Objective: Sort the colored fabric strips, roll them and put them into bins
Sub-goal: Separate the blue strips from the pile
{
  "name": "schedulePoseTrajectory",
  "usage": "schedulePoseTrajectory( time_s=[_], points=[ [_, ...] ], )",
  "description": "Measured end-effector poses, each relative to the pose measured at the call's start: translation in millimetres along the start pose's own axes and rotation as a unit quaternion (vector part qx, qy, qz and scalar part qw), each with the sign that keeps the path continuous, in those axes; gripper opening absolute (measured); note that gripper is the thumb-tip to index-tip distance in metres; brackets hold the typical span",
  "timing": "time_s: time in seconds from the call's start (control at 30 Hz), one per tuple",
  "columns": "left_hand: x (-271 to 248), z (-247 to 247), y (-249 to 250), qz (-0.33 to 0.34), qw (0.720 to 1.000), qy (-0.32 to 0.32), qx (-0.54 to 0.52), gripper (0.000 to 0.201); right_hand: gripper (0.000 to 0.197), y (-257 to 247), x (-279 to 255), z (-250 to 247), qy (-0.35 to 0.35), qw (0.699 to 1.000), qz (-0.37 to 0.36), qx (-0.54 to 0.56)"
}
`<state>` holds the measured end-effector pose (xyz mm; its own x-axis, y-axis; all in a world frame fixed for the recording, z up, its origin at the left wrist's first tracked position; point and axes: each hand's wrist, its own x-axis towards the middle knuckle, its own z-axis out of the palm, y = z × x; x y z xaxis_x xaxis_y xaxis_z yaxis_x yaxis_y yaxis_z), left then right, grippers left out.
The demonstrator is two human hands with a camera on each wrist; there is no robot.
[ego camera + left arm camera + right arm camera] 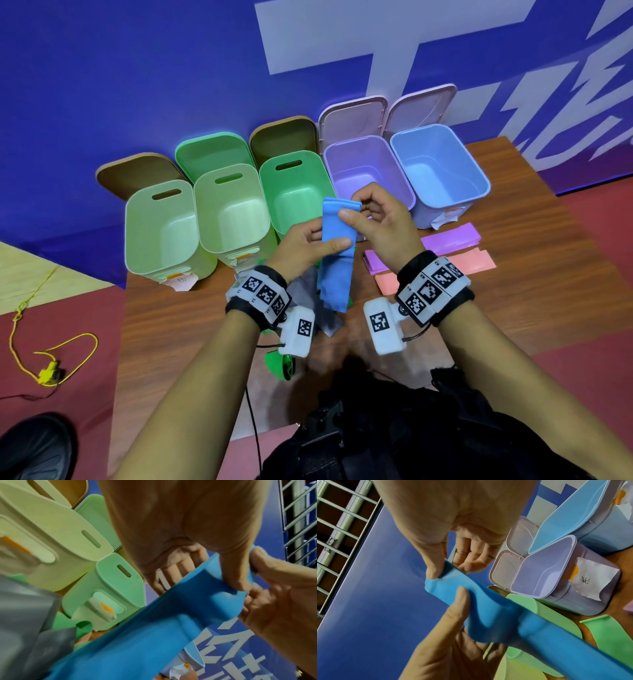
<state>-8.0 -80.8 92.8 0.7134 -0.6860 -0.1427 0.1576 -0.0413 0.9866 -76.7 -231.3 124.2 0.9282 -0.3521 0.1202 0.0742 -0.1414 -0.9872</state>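
Note:
I hold a blue fabric strip [337,246] upright above the table. My left hand [318,241] pinches it at mid-height, thumb in front. My right hand [352,209] pinches its top end, which is folded over. In the left wrist view the left thumb presses into the blue strip [180,608]; in the right wrist view the right hand [447,568] grips the end of the blue strip [488,601]. The strip's lower end hangs near a grey strip [308,301]. Open bins stand behind: two pale green ones [161,233], a green bin [294,185], a purple bin [363,161] and a blue bin [442,157].
Purple strips [448,236] and salmon strips [472,262] lie flat on the wooden table [513,308], right of my hands. A green strip [279,366] lies by my left wrist. Bin lids lean against the blue wall. A yellow cord [51,363] lies on the floor at left.

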Motion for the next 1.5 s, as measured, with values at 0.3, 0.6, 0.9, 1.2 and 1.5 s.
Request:
schedulePoseTrajectory(
  time_s=[0.3, 0.6, 0.9, 1.2, 1.5],
  points=[
    [1.8, 6.3, -22.3, -0.033, 0.999, -0.008, 0.006, 0.033, 0.022, 4.6, -2.0, -8.7, 0.027, 1.0, -0.004, -0.009],
    [7.9, 12.5, -45.8, -0.061, 0.998, -0.027, 0.017, 0.037, 0.019, 0.1, -3.3, -18.6, 0.035, 0.999, 0.001, 0.009],
    [5.1, 12.4, -96.8, -0.147, 0.987, -0.043, 0.046, 0.05, 0.014, -7.8, -0.3, -36.6, 0.053, 0.998, -0.009, 0.025],
    [-3.6, 4.7, -115.0, -0.153, 0.985, -0.004, 0.078, 0.039, 0.016, 2.1, 4.5, -48.2, 0.083, 0.996, -0.003, 0.04],
    [-16.2, -13.9, -111.0, -0.107, 0.991, 0.013, 0.076, 0.027, 0.023, 16.8, 11.6, -55.5, 0.151, 0.987, 0.032, 0.044]
  ],
)
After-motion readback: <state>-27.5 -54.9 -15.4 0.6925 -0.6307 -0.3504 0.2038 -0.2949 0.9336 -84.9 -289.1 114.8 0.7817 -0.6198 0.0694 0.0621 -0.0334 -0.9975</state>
